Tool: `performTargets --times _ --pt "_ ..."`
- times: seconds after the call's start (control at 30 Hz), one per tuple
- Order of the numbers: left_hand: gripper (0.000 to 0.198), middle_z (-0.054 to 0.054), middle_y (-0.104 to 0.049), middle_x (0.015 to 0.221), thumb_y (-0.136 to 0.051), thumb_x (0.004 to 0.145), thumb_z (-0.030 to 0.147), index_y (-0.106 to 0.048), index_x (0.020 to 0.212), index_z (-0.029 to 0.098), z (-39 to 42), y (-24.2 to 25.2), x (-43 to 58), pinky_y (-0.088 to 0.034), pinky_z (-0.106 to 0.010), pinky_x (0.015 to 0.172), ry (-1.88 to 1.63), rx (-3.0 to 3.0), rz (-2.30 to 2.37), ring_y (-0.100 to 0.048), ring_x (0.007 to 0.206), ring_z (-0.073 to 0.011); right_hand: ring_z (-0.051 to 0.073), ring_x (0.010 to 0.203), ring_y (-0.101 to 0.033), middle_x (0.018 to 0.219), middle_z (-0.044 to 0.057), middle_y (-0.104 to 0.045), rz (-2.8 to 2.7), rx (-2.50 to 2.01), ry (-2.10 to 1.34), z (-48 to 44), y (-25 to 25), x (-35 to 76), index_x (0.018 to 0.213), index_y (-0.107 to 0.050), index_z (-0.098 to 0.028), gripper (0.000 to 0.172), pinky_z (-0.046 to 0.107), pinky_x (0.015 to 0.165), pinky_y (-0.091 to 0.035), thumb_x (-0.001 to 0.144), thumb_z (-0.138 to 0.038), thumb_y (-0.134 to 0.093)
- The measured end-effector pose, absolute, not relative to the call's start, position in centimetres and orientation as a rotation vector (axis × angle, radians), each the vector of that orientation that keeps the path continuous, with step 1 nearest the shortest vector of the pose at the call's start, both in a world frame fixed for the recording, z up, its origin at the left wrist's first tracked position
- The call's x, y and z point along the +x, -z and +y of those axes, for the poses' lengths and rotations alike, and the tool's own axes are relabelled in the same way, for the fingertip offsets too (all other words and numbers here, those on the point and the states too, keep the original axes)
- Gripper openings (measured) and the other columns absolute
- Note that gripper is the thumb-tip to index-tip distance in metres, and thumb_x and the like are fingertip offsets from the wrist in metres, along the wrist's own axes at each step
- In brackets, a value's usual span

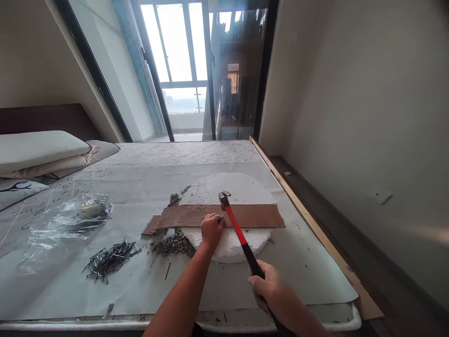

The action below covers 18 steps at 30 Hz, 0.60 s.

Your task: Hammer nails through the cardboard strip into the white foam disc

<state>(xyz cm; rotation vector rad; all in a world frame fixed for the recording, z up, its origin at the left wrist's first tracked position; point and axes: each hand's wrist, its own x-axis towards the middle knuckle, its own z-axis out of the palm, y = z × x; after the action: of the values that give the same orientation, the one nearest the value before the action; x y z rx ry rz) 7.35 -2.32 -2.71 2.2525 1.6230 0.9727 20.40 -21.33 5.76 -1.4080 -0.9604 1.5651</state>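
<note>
One clear bag holds something yellowish; our right hand is wrapped round a hammer, our left hand pinching a nail.

Backlight from the blown-out white window leaves the right wall dim, glare flecks the plastic bag, and wide-angle distortion tilts the left door frame.

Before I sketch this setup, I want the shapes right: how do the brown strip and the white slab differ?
The brown strip is long and narrow; the white slab is broad and round. The strip is thin, the slab thicker. The strip lies on top, the slab beneath. Both lie roughly flat.
</note>
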Motion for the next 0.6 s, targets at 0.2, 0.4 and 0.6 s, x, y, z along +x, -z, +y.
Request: performTargets --times 0.2,0.4,0.6 --pt "0.017 -0.004 -0.064 0.077 -0.051 0.074 0.017 -0.067 0.080 0.019 -2.6 2.3 6.6 -0.044 -0.027 0.068 -1.187 1.994 1.470 -0.058 0.074 -0.0163 0.004 0.028 -0.022 0.040 -0.013 -0.026 -0.908 -1.374 -1.624 -21.0 -4.4 20.2 0.064 -0.031 -0.024 0.015 0.021 0.031 -0.016 0.061 -0.029 -0.044" --pt "0.022 -0.005 -0.060 0.080 -0.049 0.074 0.026 -0.059 0.090 0.017 -2.9 1.1 3.7 -0.045 -0.026 0.062 -1.515 1.525 1.412 -0.058 0.071 -0.0155 0.003 0.028 -0.024 0.041 -0.013 -0.026 -0.940 -1.453 -1.571 -20.7 -3.4 20.0 0.064 -0.030 -0.023 0.016 0.020 0.030 -0.015 0.059 -0.029 -0.044" --pt "0.022 -0.005 -0.059 0.081 -0.047 0.071 0.026 -0.058 0.088 0.017 -3.4 0.4 -0.4 -0.046 -0.029 0.070 -1.618 1.570 1.699 -0.057 0.075 -0.0172 0.004 0.026 -0.023 0.040 -0.013 -0.028 -0.831 -1.462 -1.680 -20.5 -2.5 18.7 0.067 -0.028 -0.024 0.020 0.021 0.029 -0.015 0.057 -0.030 -0.044"
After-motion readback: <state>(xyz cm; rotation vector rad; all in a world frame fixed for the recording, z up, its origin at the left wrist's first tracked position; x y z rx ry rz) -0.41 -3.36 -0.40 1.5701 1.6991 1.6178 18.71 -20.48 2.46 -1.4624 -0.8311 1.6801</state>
